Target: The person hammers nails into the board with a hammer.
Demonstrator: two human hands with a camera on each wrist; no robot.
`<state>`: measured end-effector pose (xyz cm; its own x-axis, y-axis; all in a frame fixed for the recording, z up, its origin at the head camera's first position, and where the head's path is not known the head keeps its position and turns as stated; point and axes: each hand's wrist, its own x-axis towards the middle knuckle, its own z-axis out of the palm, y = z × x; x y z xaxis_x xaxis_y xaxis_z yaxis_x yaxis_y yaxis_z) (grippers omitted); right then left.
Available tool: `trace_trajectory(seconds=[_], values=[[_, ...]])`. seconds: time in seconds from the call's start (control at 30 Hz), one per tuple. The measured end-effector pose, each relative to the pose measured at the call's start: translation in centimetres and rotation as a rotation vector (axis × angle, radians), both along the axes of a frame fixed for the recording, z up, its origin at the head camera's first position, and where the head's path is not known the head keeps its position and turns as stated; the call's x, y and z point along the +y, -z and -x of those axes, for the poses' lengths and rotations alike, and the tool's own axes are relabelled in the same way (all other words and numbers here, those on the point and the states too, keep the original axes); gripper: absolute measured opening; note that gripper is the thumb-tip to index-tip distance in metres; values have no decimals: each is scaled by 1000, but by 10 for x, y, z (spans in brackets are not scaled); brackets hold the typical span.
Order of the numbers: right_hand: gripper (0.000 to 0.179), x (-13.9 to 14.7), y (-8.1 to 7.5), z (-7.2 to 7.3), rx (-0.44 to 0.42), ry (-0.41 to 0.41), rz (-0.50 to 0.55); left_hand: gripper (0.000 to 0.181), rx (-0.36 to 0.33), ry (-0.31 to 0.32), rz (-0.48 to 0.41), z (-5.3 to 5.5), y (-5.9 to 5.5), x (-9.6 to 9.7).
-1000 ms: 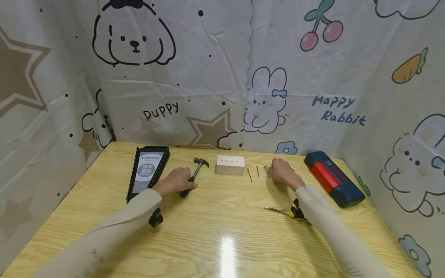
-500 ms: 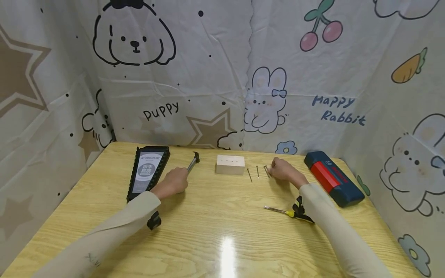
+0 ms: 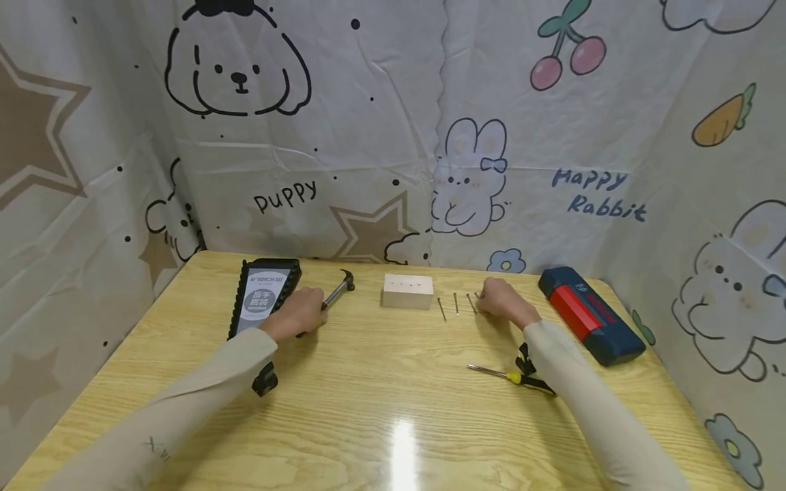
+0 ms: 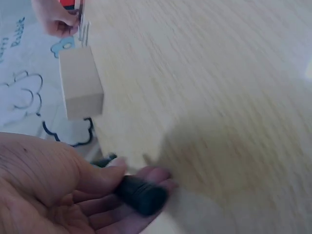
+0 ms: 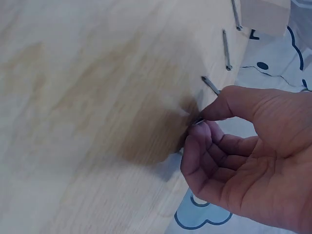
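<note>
My left hand (image 3: 299,312) grips the hammer (image 3: 336,294), its head pointing back and to the right. In the left wrist view, thumb and fingers hold the black handle (image 4: 142,196) near its butt end. My right hand (image 3: 505,300) is at the back of the table, beside a row of nails (image 3: 456,303). Thumb and forefinger pinch a nail (image 5: 198,120), mostly hidden by the fingers in the right wrist view. Another nail (image 5: 210,85) lies right behind the thumb. A pale wooden block (image 3: 407,296) with small holes on top stands left of the nails.
A black wrench-set rack (image 3: 260,296) lies at the left, partly behind my left hand. A yellow-and-black screwdriver (image 3: 512,376) lies beneath my right forearm. At the right sits a blue-and-red Bosch case (image 3: 589,315). A printed cloth (image 3: 368,136) hangs around the table's back and sides.
My left hand has drawn the hammer to the left, and its head has turned. My right hand has stayed by the nails with only slight movement.
</note>
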<state>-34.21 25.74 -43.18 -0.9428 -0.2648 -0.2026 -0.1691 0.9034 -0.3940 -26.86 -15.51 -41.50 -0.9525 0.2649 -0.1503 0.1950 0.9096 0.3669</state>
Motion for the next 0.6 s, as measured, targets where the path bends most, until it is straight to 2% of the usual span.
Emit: trace_trajectory(seconds=[0.1,0.23,0.3,0.37,0.4,0.47,0.6], values=[[46,3,-2,4,-7,6,20,21,23,-19,-32,3,2,-7],[46,9,-9,4,-9,30,54,21,160,-29,-63,3,7,-13],[35,11,-14,3,8,54,79,18,231,-35,-90,3,8,-15],[19,11,-18,1,40,71,119,16,268,-48,-137,3,7,-15],[15,10,-19,0,59,68,145,16,285,-49,-158,4,7,-15],[21,5,-23,-3,78,57,221,17,309,-46,-204,5,6,-15],[26,-10,-30,-6,88,41,406,19,313,-14,-300,8,5,-14]])
